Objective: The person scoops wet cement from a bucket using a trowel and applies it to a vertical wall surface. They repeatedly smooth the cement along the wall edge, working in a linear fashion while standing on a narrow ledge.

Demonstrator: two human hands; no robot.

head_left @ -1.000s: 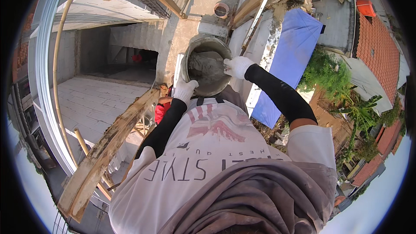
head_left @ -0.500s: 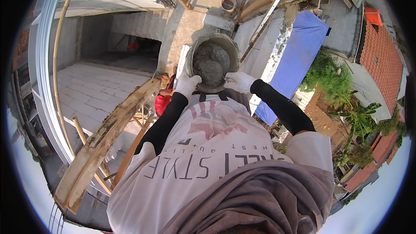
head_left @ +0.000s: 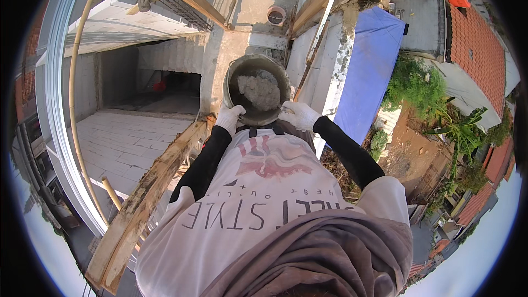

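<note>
I hold a round grey bucket [head_left: 235, 80] with a lump of wet grey mortar [head_left: 262, 91] in it, out in front of my chest. My left hand [head_left: 229, 119], in a white glove, grips the bucket's near left rim. On the near right rim, my right hand [head_left: 298, 114], also in a white glove, has its fingers closed over the edge. Both forearms wear black sleeves. The bucket hangs high above a concrete slab [head_left: 250, 0] far below.
A mortar-stained wooden plank [head_left: 146, 198] runs diagonally at my lower left beside a bamboo pole [head_left: 74, 110]. Below lie a tiled floor [head_left: 118, 143], a blue tarp [head_left: 367, 71], a long white pole [head_left: 324, 19], greenery [head_left: 418, 82] and red tiled roofs [head_left: 477, 38].
The bucket has been drawn closer to my chest, and my right hand has come from the far rim down to the near right rim. The mortar now shows as a lump.
</note>
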